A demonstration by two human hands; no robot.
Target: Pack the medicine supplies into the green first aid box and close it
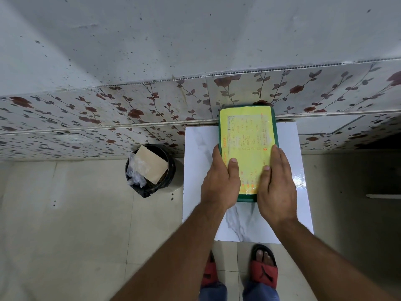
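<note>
Two feet in red sandals (pixel 263 271) stand on the floor. One white marbled desk (pixel 301 170) carries one green first aid box (pixel 246 198), lid shut, with one yellow sheet (pixel 247 129) on top. The left hand (pixel 220 181) and right hand (pixel 276 187) clasp the box's near sides, fingers (pixel 217 153) wrapped down, thumbs on the lid. One black bin (pixel 149 170) stands left, against the flowered wall.
</note>
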